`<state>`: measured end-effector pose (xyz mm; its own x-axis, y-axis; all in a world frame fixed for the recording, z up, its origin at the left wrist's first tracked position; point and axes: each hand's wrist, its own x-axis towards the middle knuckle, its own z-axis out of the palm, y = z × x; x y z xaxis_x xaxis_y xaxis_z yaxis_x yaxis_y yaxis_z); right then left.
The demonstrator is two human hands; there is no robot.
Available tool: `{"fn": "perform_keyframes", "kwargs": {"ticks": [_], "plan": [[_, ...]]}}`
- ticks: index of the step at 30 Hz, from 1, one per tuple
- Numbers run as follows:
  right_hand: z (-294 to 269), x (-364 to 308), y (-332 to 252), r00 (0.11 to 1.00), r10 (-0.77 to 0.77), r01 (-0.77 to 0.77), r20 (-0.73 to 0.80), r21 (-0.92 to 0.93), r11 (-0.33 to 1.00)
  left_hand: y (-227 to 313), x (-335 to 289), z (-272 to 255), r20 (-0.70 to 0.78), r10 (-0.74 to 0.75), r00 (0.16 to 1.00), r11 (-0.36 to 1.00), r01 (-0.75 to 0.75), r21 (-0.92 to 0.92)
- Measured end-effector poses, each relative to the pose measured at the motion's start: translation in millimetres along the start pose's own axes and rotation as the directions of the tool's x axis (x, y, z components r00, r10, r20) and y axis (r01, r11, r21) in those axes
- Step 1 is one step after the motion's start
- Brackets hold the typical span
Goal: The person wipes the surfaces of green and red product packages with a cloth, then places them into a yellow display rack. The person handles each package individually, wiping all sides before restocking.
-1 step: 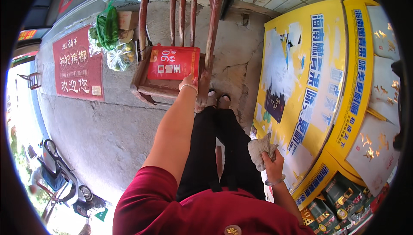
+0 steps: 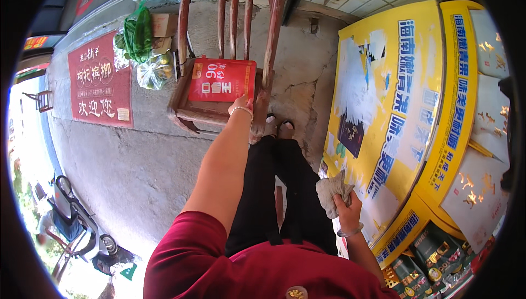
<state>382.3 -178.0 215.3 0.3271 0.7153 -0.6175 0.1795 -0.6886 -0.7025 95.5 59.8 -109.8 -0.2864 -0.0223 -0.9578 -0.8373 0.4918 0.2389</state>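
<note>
On the seat of a reddish-brown wooden chair [image 2: 189, 105] lies a flat red package [image 2: 219, 80] with white and yellow print. My left hand [image 2: 241, 103] reaches forward to it, fingers closed on its near right corner; the fingertips are partly hidden. A crumpled grey-beige cloth [image 2: 333, 194] is bunched in my right hand [image 2: 349, 211], which is held beside my right leg, near the yellow printed panel [image 2: 402, 113]. The cloth does not touch the chair.
A dark red mat [image 2: 98, 80] lies on the concrete floor at left. Left of the chair are green vegetables [image 2: 137, 39], a plastic bag of round fruit [image 2: 155, 73] and a cardboard box [image 2: 163, 24]. A scooter [image 2: 76, 222] stands lower left. Dark green packages [image 2: 433, 249] fill the lower right.
</note>
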Motion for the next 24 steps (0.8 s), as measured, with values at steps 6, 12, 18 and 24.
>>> {"fn": "perform_keyframes", "kwargs": {"ticks": [6,12,18,24], "plan": [[1.0,2.2,10.0,1.000,0.007,-0.008,0.013,0.064,0.998,3.8,-6.2,-5.0,0.049,0.060,0.997,0.988,-0.066,0.138],[3.0,-10.6,28.4,0.993,-0.100,0.095,0.058,0.081,0.992,31.4,-53.0,-66.9,0.541,0.047,0.840,0.990,-0.110,0.085],[-0.7,-34.3,3.0,0.959,-0.274,0.260,0.074,0.159,0.952,20.5,-171.8,-165.0,0.787,-0.028,0.616,0.959,-0.204,0.194],[-20.4,-64.4,-56.0,0.974,-0.206,0.223,-0.091,0.519,0.825,-23.9,-300.3,-245.2,0.937,-0.194,0.290,0.912,-0.297,0.281]]}}
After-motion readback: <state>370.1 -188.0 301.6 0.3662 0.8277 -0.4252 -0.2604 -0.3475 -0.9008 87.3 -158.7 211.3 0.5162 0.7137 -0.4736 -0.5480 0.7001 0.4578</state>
